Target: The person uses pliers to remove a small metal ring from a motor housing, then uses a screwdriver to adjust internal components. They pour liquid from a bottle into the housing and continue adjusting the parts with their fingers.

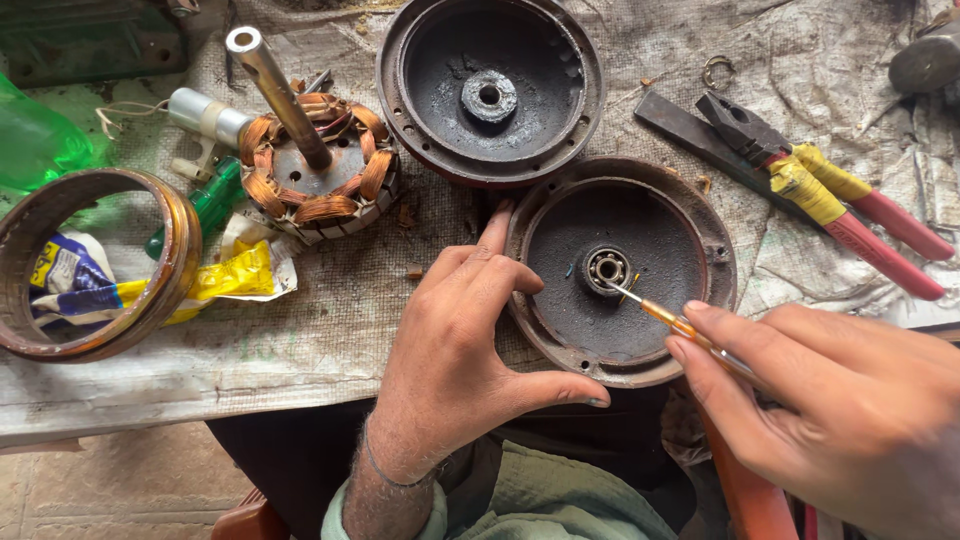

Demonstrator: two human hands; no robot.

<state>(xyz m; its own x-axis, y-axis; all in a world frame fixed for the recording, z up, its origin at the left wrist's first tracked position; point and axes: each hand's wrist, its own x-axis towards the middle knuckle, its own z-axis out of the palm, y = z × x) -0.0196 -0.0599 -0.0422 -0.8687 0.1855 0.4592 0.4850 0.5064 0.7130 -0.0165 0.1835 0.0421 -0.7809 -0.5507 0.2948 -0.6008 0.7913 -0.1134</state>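
My left hand (pixel 460 340) grips the left rim of a round, dirty metal motor cover (pixel 690 250), with fingers up the edge and thumb along the bottom. My right hand (pixel 840 410) holds a small orange-handled screwdriver (pixel 665 318). Its tip touches the ball bearing (pixel 606 267) at the cover's centre. A second, deeper round cover (pixel 490 90) with a hub in the middle lies just behind.
A copper-wound stator with a steel shaft (pixel 315 170) stands at the left. Further left are a metal ring (pixel 95 265) over crumpled wrappers and a green bottle (pixel 35 140). Red-and-yellow pliers (pixel 830 195) lie at the right, on worn cloth.
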